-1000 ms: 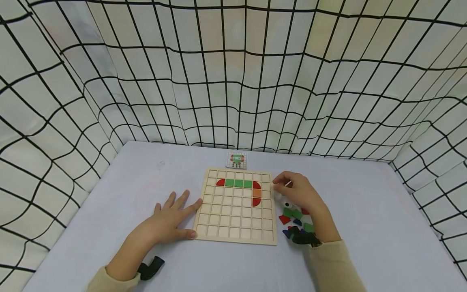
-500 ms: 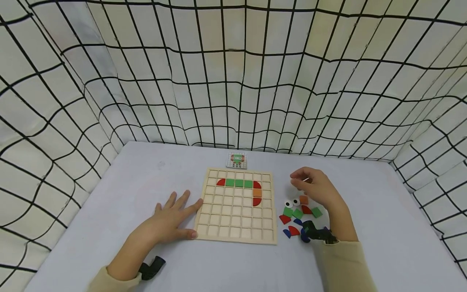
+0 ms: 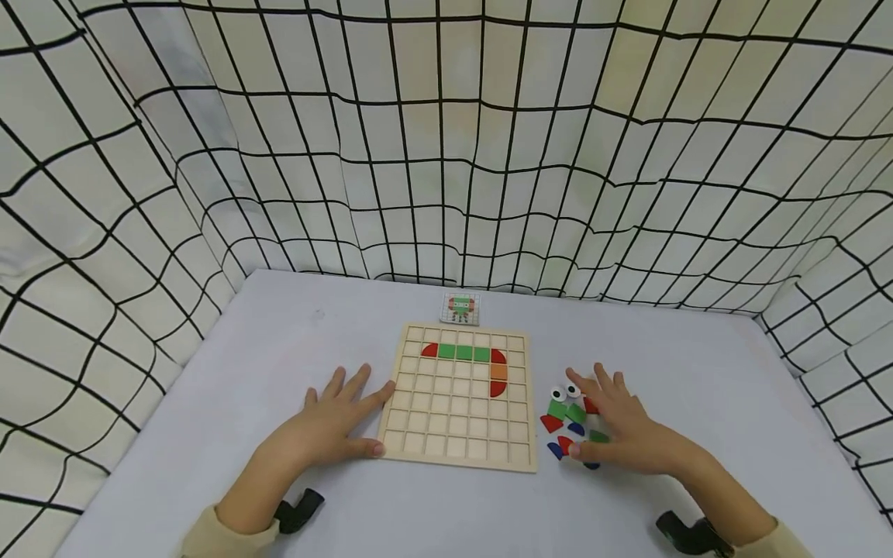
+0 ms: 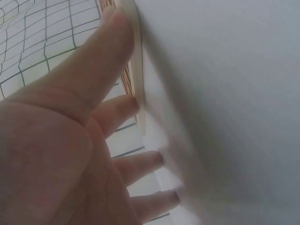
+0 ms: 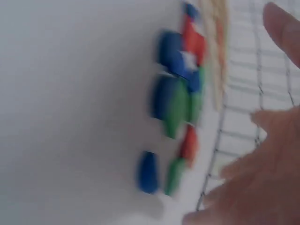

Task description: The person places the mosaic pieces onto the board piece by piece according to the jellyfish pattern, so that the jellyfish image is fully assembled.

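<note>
My left hand (image 3: 324,430) lies with fingers spread at the left side of a wooden grid board (image 3: 460,465), thumb and index fingertips right at its edge. The left wrist view shows the thumb (image 4: 112,42) against that edge. Set in the board are a row of green squares (image 3: 463,353), an orange square (image 3: 498,372) and red curved pieces (image 3: 498,388). To the right, my right hand (image 3: 635,438) is spread over loose pieces, holding nothing and hiding some of them. Among these are eye discs (image 3: 558,394), green squares (image 3: 556,409), red pieces (image 3: 551,424) and blue pieces (image 3: 576,428).
A small picture card (image 3: 460,308) lies just beyond the board's far edge. The white table (image 3: 279,349) is bounded by white walls with black netting (image 3: 474,163). Dark straps (image 3: 300,510) hang at both wrists.
My right hand has moved from beside the board's upper right edge back over the loose pieces, and its fingers have spread. The left hand and the set pieces stay put; the head view shifts slightly.
</note>
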{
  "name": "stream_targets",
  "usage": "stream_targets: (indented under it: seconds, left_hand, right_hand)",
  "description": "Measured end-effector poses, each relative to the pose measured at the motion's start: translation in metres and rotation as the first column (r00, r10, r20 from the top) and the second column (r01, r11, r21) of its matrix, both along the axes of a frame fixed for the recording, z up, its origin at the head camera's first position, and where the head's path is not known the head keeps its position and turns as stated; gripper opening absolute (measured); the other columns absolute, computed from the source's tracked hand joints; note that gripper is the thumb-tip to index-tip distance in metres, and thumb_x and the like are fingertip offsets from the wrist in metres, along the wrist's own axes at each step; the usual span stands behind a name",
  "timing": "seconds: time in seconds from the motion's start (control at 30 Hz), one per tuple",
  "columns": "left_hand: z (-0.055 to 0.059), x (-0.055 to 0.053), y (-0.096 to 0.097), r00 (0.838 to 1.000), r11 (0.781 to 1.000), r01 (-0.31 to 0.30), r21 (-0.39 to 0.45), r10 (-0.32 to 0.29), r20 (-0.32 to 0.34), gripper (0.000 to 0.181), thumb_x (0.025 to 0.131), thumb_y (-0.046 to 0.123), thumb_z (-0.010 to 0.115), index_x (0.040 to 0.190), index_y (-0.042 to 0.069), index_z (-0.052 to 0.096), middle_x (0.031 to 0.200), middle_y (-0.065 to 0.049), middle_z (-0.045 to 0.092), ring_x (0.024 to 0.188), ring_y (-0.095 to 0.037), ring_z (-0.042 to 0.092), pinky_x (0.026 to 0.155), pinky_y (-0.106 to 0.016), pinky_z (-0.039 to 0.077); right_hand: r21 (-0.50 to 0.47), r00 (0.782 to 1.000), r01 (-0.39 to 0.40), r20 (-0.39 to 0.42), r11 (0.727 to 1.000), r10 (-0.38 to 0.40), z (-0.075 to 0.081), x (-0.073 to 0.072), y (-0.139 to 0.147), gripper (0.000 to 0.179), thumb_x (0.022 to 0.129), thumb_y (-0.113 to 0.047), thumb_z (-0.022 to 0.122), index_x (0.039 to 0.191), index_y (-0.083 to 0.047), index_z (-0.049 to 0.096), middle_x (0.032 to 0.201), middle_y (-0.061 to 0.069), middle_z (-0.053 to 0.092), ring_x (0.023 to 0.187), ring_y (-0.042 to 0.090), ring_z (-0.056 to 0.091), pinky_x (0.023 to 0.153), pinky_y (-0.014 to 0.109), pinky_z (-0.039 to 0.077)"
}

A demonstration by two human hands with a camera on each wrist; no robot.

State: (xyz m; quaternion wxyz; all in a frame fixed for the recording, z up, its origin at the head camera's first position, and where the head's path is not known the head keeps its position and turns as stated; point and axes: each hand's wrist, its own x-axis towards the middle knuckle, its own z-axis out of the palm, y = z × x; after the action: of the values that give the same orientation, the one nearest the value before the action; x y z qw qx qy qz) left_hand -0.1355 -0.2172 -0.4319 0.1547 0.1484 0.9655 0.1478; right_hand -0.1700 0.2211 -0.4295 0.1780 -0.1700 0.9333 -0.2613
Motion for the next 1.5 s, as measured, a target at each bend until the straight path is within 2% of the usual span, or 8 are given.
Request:
stream_targets:
  seconds: [0.37,0.63,0.8,0.9,1.0,1.2,1.4,1.5]
  left_hand:
    - [0.0,-0.003,0.001,1.0,1.0,-0.003,-0.007,0.003,0.022,0.089,0.082,0.056,0.074,0.156,0.026,0.035,0.164,-0.023,0.017,0.147,-0.056,0.008,0.101,-0.083,0.015]
    - [-0.001,-0.002,0.0,1.0,1.0,-0.007,-0.008,0.007,0.021,0.089,0.081,0.056,0.074,0.156,0.026,0.036,0.164,-0.023,0.017,0.147,-0.056,0.009,0.1,-0.083,0.016]
    - [-0.001,-0.002,0.001,1.0,1.0,-0.009,0.005,0.009,0.029,0.089,0.081,0.056,0.074,0.156,0.026,0.036,0.164,-0.023,0.017,0.147,-0.056,0.008,0.101,-0.083,0.014]
    - [-0.002,-0.002,0.001,1.0,1.0,-0.006,-0.007,0.006,0.023,0.089,0.081,0.056,0.073,0.156,0.027,0.035,0.164,-0.023,0.017,0.147,-0.056,0.008,0.101,-0.083,0.015]
    - [-0.002,-0.002,0.0,1.0,1.0,-0.002,-0.008,0.002,0.022,0.089,0.082,0.056,0.073,0.156,0.026,0.035,0.164,-0.023,0.017,0.147,-0.056,0.008,0.1,-0.083,0.016]
    - [-0.003,-0.001,0.001,1.0,1.0,-0.006,-0.007,0.006,0.021,0.09,0.081,0.056,0.073,0.156,0.026,0.036,0.164,-0.023,0.018,0.146,-0.057,0.009,0.1,-0.084,0.016]
    - [-0.002,0.0,-0.001,1.0,1.0,-0.002,-0.011,0.002,0.01,0.09,0.08,0.057,0.073,0.156,0.025,0.036,0.164,-0.023,0.018,0.146,-0.058,0.01,0.099,-0.084,0.016]
    - [0.0,-0.001,-0.001,1.0,1.0,0.007,-0.009,-0.007,-0.004,0.089,0.081,0.057,0.072,0.156,0.025,0.035,0.164,-0.024,0.018,0.146,-0.058,0.01,0.099,-0.084,0.017]
  right_hand:
    - [0.146,0.976,0.07,-0.212,0.987,-0.038,-0.045,0.021,-0.026,0.074,0.099,-0.06,0.045,0.161,-0.026,0.021,0.165,0.026,-0.007,0.147,0.054,-0.012,0.102,0.082,-0.007]
    - [0.201,0.968,-0.006,-0.244,0.98,0.056,-0.051,-0.015,-0.037,0.068,0.102,-0.058,0.038,0.16,-0.025,0.022,0.166,0.022,0.001,0.149,0.051,-0.008,0.102,0.082,-0.006]
    - [0.213,0.991,-0.068,-0.096,0.975,0.09,-0.038,-0.038,-0.038,0.069,0.103,-0.058,0.036,0.161,-0.026,0.018,0.167,0.02,-0.004,0.149,0.049,-0.013,0.102,0.082,-0.01]
    - [0.114,0.996,-0.077,0.049,0.991,0.072,-0.019,-0.054,-0.033,0.067,0.102,-0.056,0.042,0.16,-0.026,0.026,0.167,0.02,0.0,0.149,0.049,-0.012,0.103,0.082,-0.007]
    - [-0.1,0.988,0.041,0.152,0.994,-0.026,0.002,-0.066,-0.018,0.061,0.102,-0.052,0.046,0.156,-0.022,0.037,0.165,0.018,0.017,0.151,0.047,0.003,0.109,0.078,0.005]
    - [-0.472,0.958,0.287,0.142,0.834,-0.249,0.023,-0.077,0.018,0.051,0.106,-0.038,0.045,0.149,-0.009,0.043,0.148,0.022,0.047,0.132,0.038,0.048,0.107,0.048,0.044]
    - [-0.193,0.98,0.201,0.05,0.96,-0.195,0.015,-0.074,0.026,0.043,0.099,-0.033,0.062,0.137,-0.011,0.057,0.119,0.015,0.065,0.103,0.029,0.062,0.081,0.036,0.055]
    - [-0.042,0.985,0.171,-0.004,0.984,-0.171,0.01,-0.075,0.022,0.042,0.095,-0.032,0.067,0.132,-0.014,0.062,0.112,0.01,0.066,0.1,0.027,0.061,0.078,0.04,0.054]
